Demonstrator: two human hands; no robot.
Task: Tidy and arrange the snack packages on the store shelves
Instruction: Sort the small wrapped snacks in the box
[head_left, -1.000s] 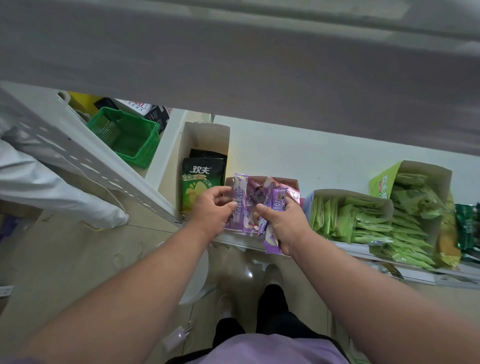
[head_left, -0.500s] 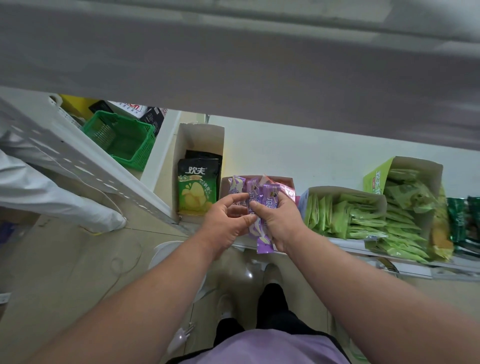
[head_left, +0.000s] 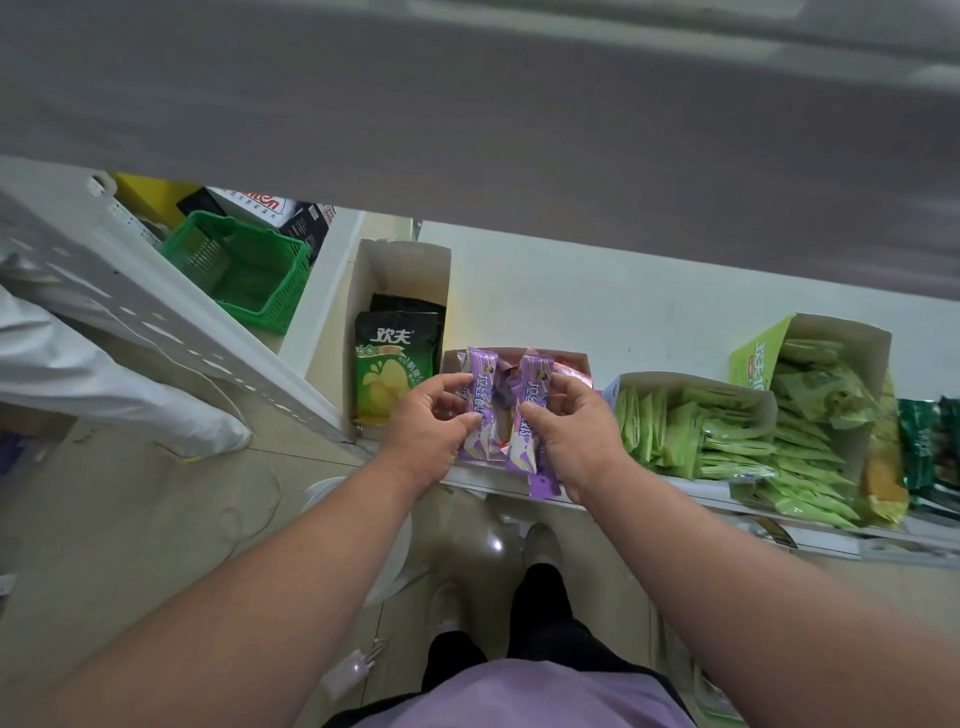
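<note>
Several purple snack packets (head_left: 483, 379) stand in a low cardboard display box (head_left: 576, 361) on the white shelf (head_left: 623, 306). My left hand (head_left: 428, 426) pinches a purple packet at the left of the bunch, thumb in front and fingers behind. A second purple packet (head_left: 530, 395), just to the right, is gripped by my right hand (head_left: 574, 434); its lower end hangs over the shelf's front edge. Between the two packets a gap shows darker wrappers inside the box.
A tall box (head_left: 410, 270) with black-and-green chip bags (head_left: 395, 364) stands left of the purple packets. Right of them are two boxes of light green packets (head_left: 696, 426) and dark green bags (head_left: 930, 441). A green basket (head_left: 244, 270) sits behind a white perforated panel (head_left: 130, 306). An upper shelf overhangs.
My hands were close together over the purple bunch; now they have drawn slightly apart, each holding one packet upright, and a gap has opened between the packets.
</note>
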